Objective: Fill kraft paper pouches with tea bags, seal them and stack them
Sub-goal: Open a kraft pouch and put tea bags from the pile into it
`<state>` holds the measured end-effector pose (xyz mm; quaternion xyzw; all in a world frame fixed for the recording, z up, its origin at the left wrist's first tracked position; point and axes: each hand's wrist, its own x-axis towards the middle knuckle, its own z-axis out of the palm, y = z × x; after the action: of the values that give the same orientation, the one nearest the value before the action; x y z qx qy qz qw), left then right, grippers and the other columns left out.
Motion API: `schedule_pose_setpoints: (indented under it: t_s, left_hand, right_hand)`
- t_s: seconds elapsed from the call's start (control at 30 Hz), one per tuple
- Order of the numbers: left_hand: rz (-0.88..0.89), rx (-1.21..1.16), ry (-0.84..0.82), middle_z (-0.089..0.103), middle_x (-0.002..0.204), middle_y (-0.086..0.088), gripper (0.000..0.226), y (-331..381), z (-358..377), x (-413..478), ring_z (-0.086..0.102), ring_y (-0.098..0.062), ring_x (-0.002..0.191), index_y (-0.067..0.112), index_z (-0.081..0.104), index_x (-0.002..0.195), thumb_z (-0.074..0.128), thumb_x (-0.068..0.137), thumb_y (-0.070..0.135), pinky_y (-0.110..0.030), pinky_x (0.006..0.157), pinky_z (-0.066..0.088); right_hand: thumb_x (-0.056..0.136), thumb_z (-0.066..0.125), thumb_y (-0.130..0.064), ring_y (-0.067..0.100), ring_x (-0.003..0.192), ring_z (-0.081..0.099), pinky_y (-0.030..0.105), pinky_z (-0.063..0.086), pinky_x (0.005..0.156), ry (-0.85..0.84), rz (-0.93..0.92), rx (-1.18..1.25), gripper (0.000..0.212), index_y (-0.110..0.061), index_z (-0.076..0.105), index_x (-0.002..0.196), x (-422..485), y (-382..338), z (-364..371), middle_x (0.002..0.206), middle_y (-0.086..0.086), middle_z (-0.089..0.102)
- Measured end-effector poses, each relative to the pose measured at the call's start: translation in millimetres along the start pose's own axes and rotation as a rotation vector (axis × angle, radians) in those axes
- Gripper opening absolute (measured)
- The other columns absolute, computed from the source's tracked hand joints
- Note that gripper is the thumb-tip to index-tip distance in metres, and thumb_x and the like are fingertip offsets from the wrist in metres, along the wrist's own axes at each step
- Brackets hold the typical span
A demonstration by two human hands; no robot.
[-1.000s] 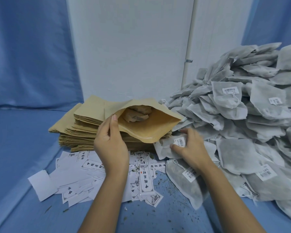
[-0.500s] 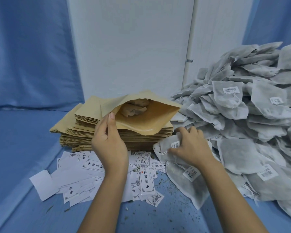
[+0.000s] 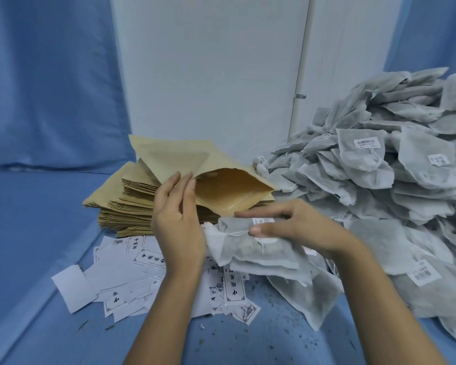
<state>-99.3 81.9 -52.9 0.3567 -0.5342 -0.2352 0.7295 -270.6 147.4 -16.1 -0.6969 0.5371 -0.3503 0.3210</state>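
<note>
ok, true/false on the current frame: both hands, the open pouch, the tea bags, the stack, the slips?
1. The left hand holds the kraft pouch open at its mouth. True.
2. The right hand is empty. False: it grips a few tea bags.
3. The tea bag pile lies left of the pouch stack. False: it lies to the right.
4. Printed paper slips lie on the blue surface in front of the stack. True.
5. The gripped tea bags are already inside the pouch. False: they are outside, just below its mouth.

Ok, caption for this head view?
Left hand holds kraft pouch open; right hand grips tea bags below its mouth.
</note>
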Motion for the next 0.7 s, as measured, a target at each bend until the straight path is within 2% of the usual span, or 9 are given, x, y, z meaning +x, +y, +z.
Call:
schedule_pose_setpoints:
  t_s: [0.07,0.17,0.3,0.33,0.4,0.47,0.53,0.63,0.7]
  left_hand:
    - [0.033,0.046,-0.027,0.057,0.118,0.005,0.023,-4.5,-0.5,1.3,0.049,0.017,0.104,0.015,0.067,0.114,0.054,0.095,0.014,0.003,0.087,0.032]
    - [-0.012,0.044,-0.038,0.059,0.117,0.004,0.023,-8.9,-0.9,3.1,0.051,0.014,0.102,0.013,0.067,0.114,0.055,0.095,0.014,0.004,0.085,0.032]
    - [-0.019,0.075,-0.065,0.061,0.115,0.003,0.022,-11.1,-2.7,2.4,0.053,0.005,0.102,0.013,0.068,0.112,0.055,0.095,0.015,0.004,0.085,0.031]
    - [-0.018,0.072,-0.069,0.061,0.115,0.003,0.022,-10.8,-2.8,2.5,0.053,0.004,0.102,0.013,0.068,0.112,0.055,0.095,0.015,0.004,0.085,0.032]
    - [-0.029,0.052,-0.076,0.061,0.114,0.004,0.021,-9.8,-2.0,2.5,0.054,0.006,0.102,0.015,0.068,0.111,0.055,0.095,0.016,0.003,0.085,0.033]
    - [-0.022,0.057,-0.106,0.062,0.113,0.004,0.021,-9.1,-0.6,0.6,0.055,0.005,0.102,0.016,0.069,0.111,0.056,0.094,0.018,0.002,0.086,0.034]
    - [0.005,0.082,-0.148,0.062,0.112,0.004,0.022,-9.0,0.8,-3.1,0.056,-0.001,0.104,0.014,0.069,0.111,0.056,0.094,0.018,0.000,0.087,0.035]
    - [0.010,0.067,-0.183,0.063,0.111,0.005,0.023,-8.0,3.5,-7.7,0.057,-0.001,0.104,0.014,0.070,0.112,0.056,0.094,0.020,-0.003,0.087,0.038]
    - [-0.003,0.035,-0.188,0.064,0.108,0.008,0.022,-6.3,5.8,-9.5,0.057,0.003,0.102,0.017,0.070,0.111,0.055,0.094,0.021,-0.005,0.087,0.040]
  right_hand:
    - [0.071,0.074,-0.037,0.005,0.101,0.065,0.017,0.051,0.086,0.061,0.020,0.185,0.036,-0.032,0.073,0.107,3.3,-3.9,2.7,0.108,-0.010,0.072]
    - [0.065,0.075,-0.031,0.020,0.081,0.067,0.031,0.055,0.075,0.251,0.177,0.539,0.036,-0.014,0.076,0.096,14.4,-7.6,14.2,0.097,0.010,0.074]
    - [0.066,0.075,-0.024,0.023,0.069,0.067,0.028,0.055,0.058,0.330,0.287,0.881,0.036,-0.003,0.073,0.095,21.5,-9.9,20.8,0.088,0.015,0.071]
    - [0.067,0.076,-0.024,0.025,0.072,0.068,0.030,0.057,0.059,0.351,0.310,0.918,0.037,-0.002,0.072,0.096,21.8,-8.9,21.2,0.090,0.016,0.071]
    - [0.074,0.077,-0.025,0.029,0.082,0.067,0.040,0.057,0.079,0.443,0.355,0.806,0.036,0.004,0.071,0.097,23.2,-0.7,22.4,0.097,0.021,0.070]
    - [0.082,0.073,-0.029,0.025,0.076,0.061,0.039,0.050,0.077,0.557,0.371,0.681,0.036,0.006,0.070,0.090,24.4,4.6,24.5,0.089,0.018,0.069]
    - [0.089,0.064,-0.024,0.022,0.073,0.062,0.035,0.051,0.077,0.573,0.360,0.857,0.026,0.001,0.068,0.092,29.1,5.3,23.8,0.082,0.014,0.068]
    - [0.091,0.049,0.000,0.022,0.082,0.062,0.037,0.050,0.096,0.522,0.247,1.293,0.017,0.005,0.057,0.105,36.8,-1.7,23.3,0.088,0.017,0.061]
    - [0.091,0.047,0.007,0.024,0.085,0.064,0.036,0.052,0.090,0.563,0.251,1.216,0.015,0.008,0.060,0.098,50.9,-2.6,25.9,0.093,0.017,0.064]
